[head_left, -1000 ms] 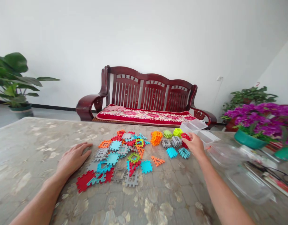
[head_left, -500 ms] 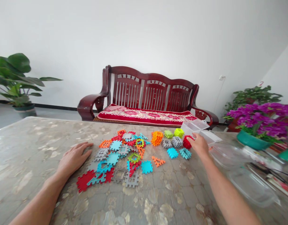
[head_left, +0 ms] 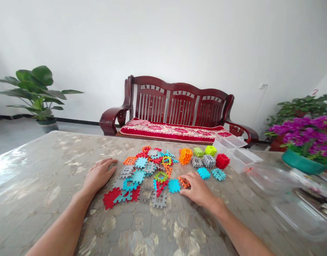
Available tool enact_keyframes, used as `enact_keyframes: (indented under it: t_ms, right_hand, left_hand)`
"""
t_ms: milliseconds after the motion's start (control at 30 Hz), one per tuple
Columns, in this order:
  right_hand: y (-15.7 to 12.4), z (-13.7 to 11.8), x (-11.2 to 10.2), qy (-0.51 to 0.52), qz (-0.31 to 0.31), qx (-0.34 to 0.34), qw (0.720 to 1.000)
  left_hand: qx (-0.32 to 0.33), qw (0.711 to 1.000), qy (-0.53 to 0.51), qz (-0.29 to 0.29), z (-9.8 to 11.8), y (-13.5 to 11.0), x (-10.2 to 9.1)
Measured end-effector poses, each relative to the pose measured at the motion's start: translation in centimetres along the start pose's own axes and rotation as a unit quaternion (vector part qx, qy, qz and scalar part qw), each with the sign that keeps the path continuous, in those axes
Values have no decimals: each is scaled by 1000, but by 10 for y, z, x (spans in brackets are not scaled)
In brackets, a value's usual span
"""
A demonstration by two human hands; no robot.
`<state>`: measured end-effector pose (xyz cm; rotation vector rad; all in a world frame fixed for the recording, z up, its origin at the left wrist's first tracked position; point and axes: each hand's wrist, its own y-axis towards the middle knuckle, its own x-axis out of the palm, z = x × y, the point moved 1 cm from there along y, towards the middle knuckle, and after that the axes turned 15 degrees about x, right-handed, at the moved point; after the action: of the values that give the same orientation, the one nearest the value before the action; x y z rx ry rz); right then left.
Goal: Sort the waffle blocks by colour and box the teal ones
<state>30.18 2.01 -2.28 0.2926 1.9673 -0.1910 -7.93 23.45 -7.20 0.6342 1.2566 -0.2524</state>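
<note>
My left hand (head_left: 101, 175) lies flat on the table, fingers stretched out, just left of a loose heap of interlocking toothed tiles (head_left: 138, 176) in red, blue, grey, orange and green. My right hand (head_left: 198, 188) is low over the table, thumb and forefinger apart around an orange triangular tile (head_left: 183, 182). The hand partly covers this tile. Left of the thumb lies a blue square tile (head_left: 174, 185). Behind my right hand stand sorted stacks: an orange stack (head_left: 185, 156), a red stack (head_left: 222, 161), a grey stack (head_left: 208, 161) and a blue stack (head_left: 203, 173).
An open clear plastic box (head_left: 239, 160) stands right of the stacks. Clear plastic lids (head_left: 302, 215) lie at the table's right, near a teal pot (head_left: 303, 160) of purple flowers. A wooden bench (head_left: 179, 103) stands beyond the table (head_left: 142, 238).
My right hand has left the red stack and moved left and nearer to the orange triangular tile. The view has shifted slightly left. My left hand stays flat on the table.
</note>
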Motion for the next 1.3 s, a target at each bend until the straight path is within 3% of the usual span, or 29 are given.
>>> enact_keyframes:
  t_ms: [167,333,467,600,833,1000,1100,1200,1300]
  right_hand:
    - [12,-11,10,22,21,-22,999]
    - [15,-42,13,32,59,-56,996]
    - [17,-69,20,-10,69,-88,994]
    - [21,-78,29,-37,54,-100,993]
    - [20,-75,38,12,72,-115,991]
    - [32,-54,29,166,120,5,979]
    - [44,-33,23,213,94,84,969]
    - [49,-16,18,182,92,123,971]
    - [49,-9,13,118,120,119,979]
  left_hand:
    - [-8,1000,-3,6,5,-1,-3]
    - [-11,1000,-6,7,8,-1,-5]
    - [-10,1000,-3,17,6,-2,-3]
    - [-10,1000,-2,19,4,-2,-1]
    - [-11,1000,-7,14,3,-1,-2]
    - [-11,1000,-6,15,4,-1,-2]
    - [-13,1000,-4,6,6,-1,-4]
    - [-14,1000,-2,-2,9,-1,-8]
    - [-16,1000,-2,-11,11,-1,-10]
